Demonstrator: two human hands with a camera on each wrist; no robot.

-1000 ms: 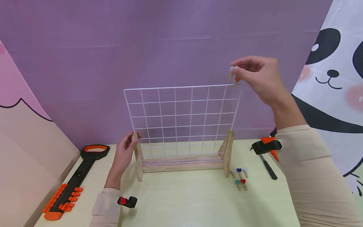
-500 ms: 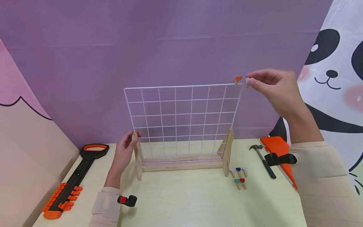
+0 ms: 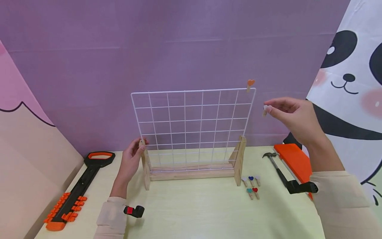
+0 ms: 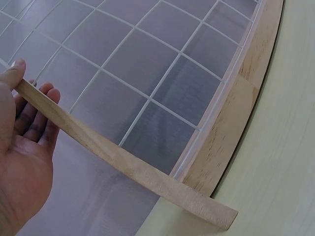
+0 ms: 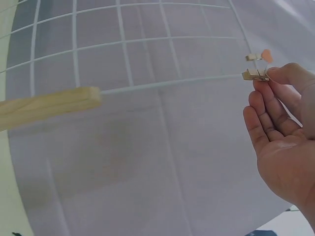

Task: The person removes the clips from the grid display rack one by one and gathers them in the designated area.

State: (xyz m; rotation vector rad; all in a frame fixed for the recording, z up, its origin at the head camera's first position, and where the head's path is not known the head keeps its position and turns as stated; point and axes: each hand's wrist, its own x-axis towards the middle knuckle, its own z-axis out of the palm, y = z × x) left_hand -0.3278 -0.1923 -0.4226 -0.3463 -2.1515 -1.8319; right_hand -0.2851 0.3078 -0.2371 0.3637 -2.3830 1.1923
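Observation:
A white wire grid (image 3: 185,91) stands upright in a wooden stand (image 3: 191,174). My left hand (image 3: 130,159) grips the stand's left upright (image 4: 98,142), thumb on one side and fingers behind it. To the right of the grid, in the air, my right hand (image 3: 295,118) pinches a small wooden clothespin (image 3: 265,112) with a white heart between thumb and forefinger. Another clothespin with an orange heart (image 3: 250,83) is clipped on the grid's top bar near the right corner. In the right wrist view, the held clothespin (image 5: 255,74) overlaps the grid's edge.
Several heart clothespins (image 3: 251,187) lie on the table right of the stand. Farther right are a hammer (image 3: 276,167) and an orange flat object (image 3: 293,159), partly hidden by the right arm. A black-and-orange tool (image 3: 80,182) lies at the left.
My right hand has let go of the orange-heart clothespin on the top bar and moved right and down with the white-heart one. The left hand stays on the upright.

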